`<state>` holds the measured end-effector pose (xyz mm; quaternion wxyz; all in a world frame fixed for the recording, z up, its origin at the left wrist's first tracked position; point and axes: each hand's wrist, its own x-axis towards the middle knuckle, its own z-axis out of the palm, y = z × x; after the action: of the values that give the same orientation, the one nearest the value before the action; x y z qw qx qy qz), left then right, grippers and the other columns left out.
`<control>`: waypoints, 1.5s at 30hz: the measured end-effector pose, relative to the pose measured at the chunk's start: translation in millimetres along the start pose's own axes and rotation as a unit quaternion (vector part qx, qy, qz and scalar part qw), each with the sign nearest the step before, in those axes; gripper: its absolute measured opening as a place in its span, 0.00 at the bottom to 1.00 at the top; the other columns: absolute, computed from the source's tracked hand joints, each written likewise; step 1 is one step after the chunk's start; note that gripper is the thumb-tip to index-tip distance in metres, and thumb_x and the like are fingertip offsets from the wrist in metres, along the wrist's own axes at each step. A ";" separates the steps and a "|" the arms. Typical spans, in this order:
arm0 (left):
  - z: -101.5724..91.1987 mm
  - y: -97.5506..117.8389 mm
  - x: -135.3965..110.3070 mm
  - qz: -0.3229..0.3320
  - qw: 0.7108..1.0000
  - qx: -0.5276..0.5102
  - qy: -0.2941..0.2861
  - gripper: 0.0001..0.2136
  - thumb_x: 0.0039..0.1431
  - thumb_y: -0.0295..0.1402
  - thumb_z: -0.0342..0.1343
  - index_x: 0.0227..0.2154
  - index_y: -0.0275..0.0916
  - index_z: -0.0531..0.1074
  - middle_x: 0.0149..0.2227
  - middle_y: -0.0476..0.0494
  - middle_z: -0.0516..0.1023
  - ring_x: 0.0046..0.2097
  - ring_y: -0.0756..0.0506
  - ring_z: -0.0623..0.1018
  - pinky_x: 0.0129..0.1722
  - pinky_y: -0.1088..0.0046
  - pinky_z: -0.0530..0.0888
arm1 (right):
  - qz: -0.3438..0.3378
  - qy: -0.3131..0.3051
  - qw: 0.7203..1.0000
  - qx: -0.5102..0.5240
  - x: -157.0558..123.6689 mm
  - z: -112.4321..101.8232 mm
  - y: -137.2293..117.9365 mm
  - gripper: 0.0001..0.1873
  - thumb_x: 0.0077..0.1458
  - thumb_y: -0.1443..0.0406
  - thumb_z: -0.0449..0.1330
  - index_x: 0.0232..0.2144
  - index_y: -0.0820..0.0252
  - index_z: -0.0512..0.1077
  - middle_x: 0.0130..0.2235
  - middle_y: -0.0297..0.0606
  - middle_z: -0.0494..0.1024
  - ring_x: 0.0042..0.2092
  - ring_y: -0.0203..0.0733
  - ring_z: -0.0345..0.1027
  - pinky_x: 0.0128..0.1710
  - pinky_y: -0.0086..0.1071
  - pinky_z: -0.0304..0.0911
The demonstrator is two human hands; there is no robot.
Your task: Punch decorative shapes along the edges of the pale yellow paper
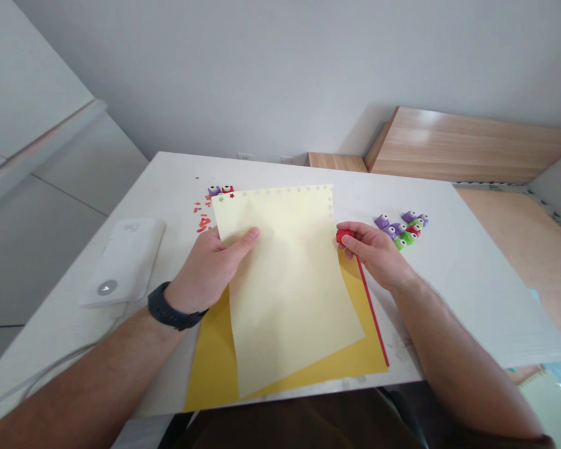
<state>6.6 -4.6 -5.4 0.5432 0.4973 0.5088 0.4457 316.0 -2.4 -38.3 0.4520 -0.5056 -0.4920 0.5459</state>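
My left hand (215,262) grips a cream sheet of paper (290,274) by its left side, thumb on top and fingers hidden beneath. Small punched shapes run along the sheet's top edge and down its upper right edge; two near the top left corner look like stars. Between the thumb and fingers of my right hand (367,246) is a small red craft punch (343,236), close against the sheet's right edge. Whether paper sits in its slot I cannot tell. Below the cream sheet lies yellow paper (210,368), with a red strip (376,318) showing along its right side.
More purple, green and red punches (404,229) lie in a group at the right, and others (220,189) behind the sheet's top left corner. Orange-red paper scraps (203,221) are scattered nearby. A white device (126,259) with a cable stands on the white table (458,293) at left.
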 end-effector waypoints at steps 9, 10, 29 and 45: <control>3.7 1.9 -0.5 0.011 1.000 -0.014 0.010 0.22 0.57 0.50 0.68 0.51 0.44 0.81 0.57 0.43 0.82 0.56 0.34 0.82 0.57 0.58 0.79 | 0.006 -0.005 1.000 0.009 -0.9 1.3 -2.6 0.21 0.57 0.55 0.71 0.50 0.57 0.78 0.41 0.39 0.80 0.40 0.40 0.71 0.35 0.33 0.62; 4.0 1.7 -0.6 0.012 1.000 -0.018 0.009 0.23 0.57 0.50 0.68 0.51 0.44 0.81 0.57 0.43 0.82 0.56 0.34 0.82 0.57 0.58 0.79 | 0.008 -0.005 1.000 0.010 -0.7 1.1 -2.1 0.21 0.57 0.55 0.71 0.50 0.57 0.78 0.41 0.39 0.81 0.41 0.40 0.71 0.35 0.33 0.62; 1.5 1.2 -3.4 0.021 1.000 -0.014 -0.014 0.23 0.62 0.45 0.66 0.57 0.41 0.79 0.59 0.39 0.80 0.58 0.34 0.81 0.61 0.54 0.76 | 0.015 -0.009 1.000 0.001 -0.1 -1.1 1.6 0.21 0.58 0.54 0.71 0.50 0.56 0.78 0.40 0.37 0.81 0.39 0.39 0.70 0.35 0.33 0.60; 1.4 -3.3 -2.0 0.020 0.999 -0.025 -0.021 0.20 0.63 0.44 0.66 0.55 0.44 0.80 0.58 0.43 0.82 0.54 0.38 0.83 0.57 0.63 0.79 | 0.026 -0.030 0.999 0.027 -2.2 0.9 -0.2 0.21 0.56 0.58 0.73 0.51 0.56 0.78 0.42 0.36 0.81 0.40 0.38 0.72 0.40 0.34 0.64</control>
<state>7.7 -7.1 -8.5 0.5574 0.5030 0.4761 0.4579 315.3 -4.7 -37.9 0.4361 -0.4894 -0.4772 0.5852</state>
